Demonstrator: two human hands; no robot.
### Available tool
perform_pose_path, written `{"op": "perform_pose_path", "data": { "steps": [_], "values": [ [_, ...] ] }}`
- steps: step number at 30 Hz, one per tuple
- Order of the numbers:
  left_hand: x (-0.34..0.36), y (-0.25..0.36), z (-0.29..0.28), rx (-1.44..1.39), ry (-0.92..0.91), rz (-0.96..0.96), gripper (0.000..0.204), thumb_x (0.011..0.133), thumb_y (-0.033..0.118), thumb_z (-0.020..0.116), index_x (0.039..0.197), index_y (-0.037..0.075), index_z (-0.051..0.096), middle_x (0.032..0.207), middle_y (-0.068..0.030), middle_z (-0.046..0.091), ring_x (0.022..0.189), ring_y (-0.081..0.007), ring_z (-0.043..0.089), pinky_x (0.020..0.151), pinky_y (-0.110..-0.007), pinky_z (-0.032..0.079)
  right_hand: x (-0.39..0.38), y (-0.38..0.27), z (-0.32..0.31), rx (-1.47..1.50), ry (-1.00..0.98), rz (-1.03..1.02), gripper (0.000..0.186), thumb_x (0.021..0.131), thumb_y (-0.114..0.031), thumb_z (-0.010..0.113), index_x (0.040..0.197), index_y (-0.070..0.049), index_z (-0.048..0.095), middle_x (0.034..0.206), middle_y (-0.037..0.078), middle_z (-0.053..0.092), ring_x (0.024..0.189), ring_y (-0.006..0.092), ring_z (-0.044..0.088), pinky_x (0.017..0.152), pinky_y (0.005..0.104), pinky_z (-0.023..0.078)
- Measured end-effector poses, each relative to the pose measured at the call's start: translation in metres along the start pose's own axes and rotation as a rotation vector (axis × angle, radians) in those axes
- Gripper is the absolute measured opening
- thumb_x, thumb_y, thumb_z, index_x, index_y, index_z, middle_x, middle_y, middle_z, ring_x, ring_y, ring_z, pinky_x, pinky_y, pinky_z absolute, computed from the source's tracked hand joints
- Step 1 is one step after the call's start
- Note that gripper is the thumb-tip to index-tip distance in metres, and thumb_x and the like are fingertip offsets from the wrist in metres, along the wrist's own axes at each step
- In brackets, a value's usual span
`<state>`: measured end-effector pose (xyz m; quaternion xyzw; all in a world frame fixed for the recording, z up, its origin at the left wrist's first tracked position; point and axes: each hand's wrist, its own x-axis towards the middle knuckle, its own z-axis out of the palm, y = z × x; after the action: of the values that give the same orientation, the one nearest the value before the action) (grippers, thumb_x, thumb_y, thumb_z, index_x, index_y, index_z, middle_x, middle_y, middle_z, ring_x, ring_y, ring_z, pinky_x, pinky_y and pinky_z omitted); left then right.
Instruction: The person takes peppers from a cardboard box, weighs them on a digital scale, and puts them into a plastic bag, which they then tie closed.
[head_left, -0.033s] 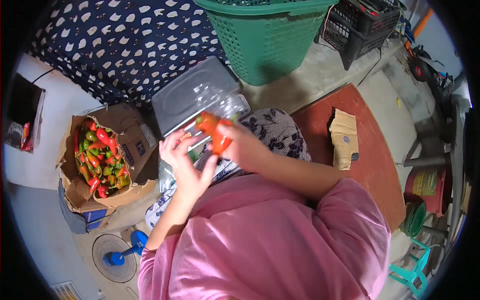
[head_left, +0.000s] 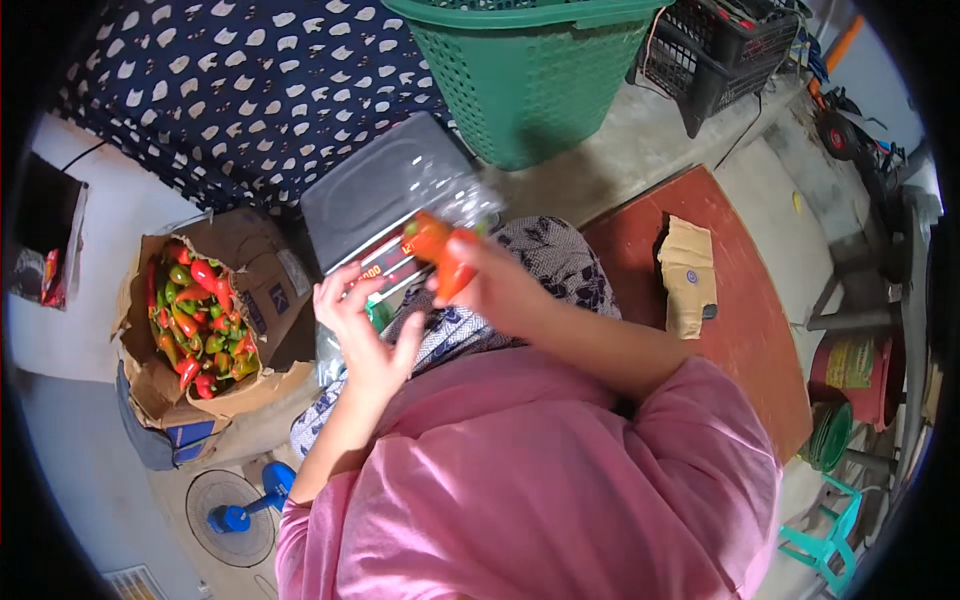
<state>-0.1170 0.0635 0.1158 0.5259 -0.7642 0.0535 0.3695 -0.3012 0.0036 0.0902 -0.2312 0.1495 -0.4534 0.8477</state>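
My right hand (head_left: 480, 285) grips orange-red chili peppers (head_left: 440, 250) above the front of a grey digital scale (head_left: 360, 185) with red lit digits. Crinkled clear plastic (head_left: 445, 185) lies on the scale. My left hand (head_left: 365, 335) is open and empty just left of the scale's front, thumb apart from curled fingers. Patterned cloth (head_left: 550, 260) covers my lap beneath both hands. At the left, a torn cardboard box (head_left: 275, 295) holds several red, orange and green peppers (head_left: 200, 275).
A green perforated basket (head_left: 520, 80) and black crates (head_left: 700, 70) stand behind. A cardboard piece (head_left: 688, 280) lies on a red board (head_left: 750, 350) at right, with buckets (head_left: 855, 370) and a teal stool (head_left: 825, 520) beyond. A blue fan (head_left: 230, 515) is at lower left.
My right hand, with the peppers, has moved slightly up and to the right. My left hand has shifted slightly left, widening the space between the hands.
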Motion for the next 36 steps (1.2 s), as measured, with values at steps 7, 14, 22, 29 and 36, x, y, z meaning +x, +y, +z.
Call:
{"op": "perform_pose_path", "data": {
  "steps": [7,14,22,29,36],
  "values": [
    [-0.056,-0.058,0.012,-0.08,-0.126,-0.267,0.048,0.076,0.006,0.067,0.12,0.003,0.046,0.128,-0.0224,0.039,0.122,-0.0385,0.038,0.105,-0.048,0.028,-0.012,-0.072,-0.132,-0.317,0.512,-0.487,0.036,0.088,-0.025,0.067,0.116,-0.005,0.056,0.093,0.004,0.059,0.078,0.0129,0.058,0.067,0.0295,0.051],
    [-0.101,-0.075,0.017,-0.156,-0.267,-0.411,0.046,0.078,0.008,0.065,0.119,0.001,0.046,0.127,-0.023,0.039,0.123,-0.0382,0.038,0.106,-0.045,0.028,-0.024,-0.099,-0.265,-0.226,1.07,-0.52,0.038,0.084,-0.026,0.071,0.113,-0.009,0.053,0.103,0.006,0.055,0.085,0.0174,0.058,0.067,0.0355,0.054],
    [-0.108,-0.08,0.031,-0.196,-0.341,-0.391,0.045,0.079,0.006,0.063,0.121,0.004,0.045,0.132,-0.0176,0.037,0.114,-0.0276,0.045,0.096,-0.038,0.039,0.0,-0.088,-0.325,-0.323,1.197,-0.603,0.036,0.08,-0.021,0.074,0.107,-0.012,0.052,0.091,0.004,0.058,0.072,0.0169,0.057,0.052,0.0325,0.05],
    [-0.104,-0.075,0.032,-0.33,-0.333,-0.5,0.044,0.081,0.003,0.061,0.121,0.004,0.046,0.132,-0.0144,0.037,0.101,-0.0209,0.051,0.091,-0.034,0.044,0.021,-0.121,-0.34,-0.208,1.265,-0.649,0.045,0.076,-0.023,0.077,0.11,-0.009,0.051,0.096,0.006,0.059,0.078,0.0215,0.059,0.052,0.0375,0.05],
    [-0.109,-0.075,0.038,-0.411,-0.348,-0.598,0.045,0.08,-0.002,0.059,0.122,0.004,0.046,0.133,-0.0132,0.036,0.098,-0.0188,0.05,0.091,-0.033,0.044,0.065,-0.189,-0.405,-0.251,1.222,-0.588,0.047,0.07,-0.022,0.082,0.106,-0.002,0.057,0.097,0.011,0.062,0.082,0.023,0.061,0.066,0.0412,0.053]
  ]
}}
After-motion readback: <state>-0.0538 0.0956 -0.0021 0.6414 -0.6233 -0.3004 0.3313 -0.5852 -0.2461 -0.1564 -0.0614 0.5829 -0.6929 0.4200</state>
